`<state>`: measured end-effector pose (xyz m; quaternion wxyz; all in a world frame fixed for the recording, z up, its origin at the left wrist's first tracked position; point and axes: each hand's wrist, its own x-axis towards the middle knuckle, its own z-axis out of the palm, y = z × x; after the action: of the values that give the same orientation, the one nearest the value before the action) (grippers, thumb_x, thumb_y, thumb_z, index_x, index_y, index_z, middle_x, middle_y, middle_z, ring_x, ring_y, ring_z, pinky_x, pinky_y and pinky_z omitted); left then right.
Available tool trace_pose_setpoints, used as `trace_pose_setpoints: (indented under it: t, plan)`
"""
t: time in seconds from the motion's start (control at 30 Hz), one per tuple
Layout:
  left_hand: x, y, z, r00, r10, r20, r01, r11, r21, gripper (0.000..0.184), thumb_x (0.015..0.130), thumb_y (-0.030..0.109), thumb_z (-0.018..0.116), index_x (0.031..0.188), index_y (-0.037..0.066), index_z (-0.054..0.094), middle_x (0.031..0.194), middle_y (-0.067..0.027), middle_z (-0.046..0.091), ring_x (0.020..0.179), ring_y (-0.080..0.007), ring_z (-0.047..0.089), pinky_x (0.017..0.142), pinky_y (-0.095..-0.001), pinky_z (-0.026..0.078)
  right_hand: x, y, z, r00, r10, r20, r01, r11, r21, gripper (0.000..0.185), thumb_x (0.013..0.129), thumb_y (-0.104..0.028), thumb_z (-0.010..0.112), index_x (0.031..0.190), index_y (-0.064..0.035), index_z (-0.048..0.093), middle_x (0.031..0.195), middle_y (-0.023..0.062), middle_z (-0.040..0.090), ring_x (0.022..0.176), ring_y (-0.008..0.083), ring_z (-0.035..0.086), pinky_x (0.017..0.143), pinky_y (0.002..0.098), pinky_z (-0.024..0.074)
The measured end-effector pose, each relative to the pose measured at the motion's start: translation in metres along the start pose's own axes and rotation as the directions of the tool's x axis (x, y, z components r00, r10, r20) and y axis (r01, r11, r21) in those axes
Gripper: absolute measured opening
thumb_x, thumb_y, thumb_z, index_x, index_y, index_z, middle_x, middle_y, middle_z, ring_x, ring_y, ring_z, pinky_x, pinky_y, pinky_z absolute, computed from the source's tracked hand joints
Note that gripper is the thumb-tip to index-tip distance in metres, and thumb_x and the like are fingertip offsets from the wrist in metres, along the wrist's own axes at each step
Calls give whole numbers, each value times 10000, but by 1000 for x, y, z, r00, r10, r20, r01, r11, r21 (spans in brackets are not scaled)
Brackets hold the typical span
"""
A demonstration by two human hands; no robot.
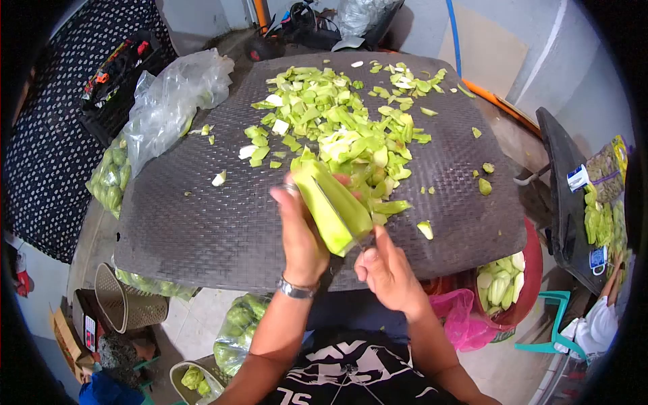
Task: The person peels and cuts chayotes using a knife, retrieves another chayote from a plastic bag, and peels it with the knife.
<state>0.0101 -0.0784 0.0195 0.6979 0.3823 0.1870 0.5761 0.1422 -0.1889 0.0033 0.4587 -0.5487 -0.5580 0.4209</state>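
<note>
My left hand (300,236), a metal-banded watch at its wrist, is closed around a large pale-green chayote (327,196), tilted above the near part of the table. A thin knife blade (332,202) lies lengthwise against the chayote's side. My right hand (390,273) is curled at the blade's near end, by the chayote's lower tip; its fingers mostly hide the handle. Just beyond both hands, a heap of green peelings (331,108) spreads over the dark woven tabletop (202,202).
Right of my legs, a red tub (530,283) contains peeled pieces, beside a pink bag (462,320). Bags of whole chayotes (239,331) stand left, near a beige basket (128,297). A teal stool (557,324) and another person's arm (613,280) are at far right.
</note>
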Motion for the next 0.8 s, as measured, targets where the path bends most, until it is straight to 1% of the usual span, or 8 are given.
trace_pose_setpoints:
  t: [0.03, 0.07, 0.17, 0.37, 0.47, 0.67, 0.77, 0.8]
  plan:
    - [5, 9, 2, 999, -49, -1, 48, 991, -126, 648, 1065, 683, 358, 1409, 146, 472, 1207, -206, 649, 1020, -361, 719, 869, -490, 621, 1, -3, -2, 1000, -2, -2, 2, 999, -35, 697, 1099, -478, 481, 1541, 29, 299, 736, 194, 631, 670, 374, 658, 667, 458, 505]
    - [10, 11, 2, 996, -89, -16, 87, 990, -111, 564, 1097, 633, 307, 1428, 201, 452, 1170, -201, 648, 988, -385, 719, 836, -514, 626, 3, -5, -4, 1000, -13, -6, 12, 997, -73, 711, 1094, -473, 499, 1556, 23, 286, 747, 204, 631, 684, 382, 660, 677, 462, 504]
    - [13, 9, 4, 996, -41, -75, 40, 999, -17, 555, 1106, 609, 310, 1439, 186, 444, 1121, -181, 638, 964, -385, 720, 820, -518, 629, 6, -8, 1, 998, -57, -38, 53, 993, -107, 756, 1086, -461, 524, 1605, -2, 222, 840, 260, 650, 768, 441, 675, 722, 491, 502]
    - [12, 12, 7, 998, 23, -66, -21, 1000, 21, 561, 1116, 579, 320, 1473, 156, 410, 1088, -158, 624, 946, -386, 719, 813, -510, 631, 8, -19, -1, 997, -69, -31, 64, 985, -159, 791, 1086, -463, 518, 1642, -33, 155, 1060, 358, 672, 979, 561, 666, 846, 564, 506]
    - [12, 10, 8, 993, 55, -103, -51, 998, 35, 561, 1112, 584, 330, 1426, 131, 434, 1038, -156, 653, 910, -349, 730, 793, -463, 631, 8, -29, -3, 1000, 14, -15, -17, 981, -195, 806, 1077, -464, 538, 1640, -29, 160, 1158, 389, 653, 1064, 575, 649, 899, 577, 507]
    - [6, 1, -2, 983, -125, -133, 107, 985, -138, 568, 1098, 600, 367, 1417, 137, 447, 1050, -149, 654, 917, -372, 721, 813, -487, 632, 8, -17, -1, 974, -220, -47, 201, 946, -255, 843, 1043, -446, 611, 1637, -31, 179, 1368, 347, 592, 1137, 553, 638, 928, 567, 535]
    - [7, 4, -3, 963, -258, -80, 224, 927, -300, 575, 1092, 608, 378, 1412, 137, 455, 1053, -143, 652, 944, -375, 713, 826, -490, 632, 7, -19, -2, 967, -247, -67, 217, 931, -293, 882, 1013, -496, 652, 1624, -3, 250, 1435, 339, 551, 1016, 440, 729, 902, 460, 563]
    - [14, -5, -25, 934, -356, 18, 330, 845, -421, 540, 1110, 578, 347, 1398, 140, 473, 1087, -155, 643, 1038, -400, 689, 911, -545, 600, 6, -23, -3, 959, -279, -46, 248, 907, -340, 912, 987, -504, 679, 1627, -20, 246, 1411, 323, 576, 1018, 459, 722, 870, 482, 575]
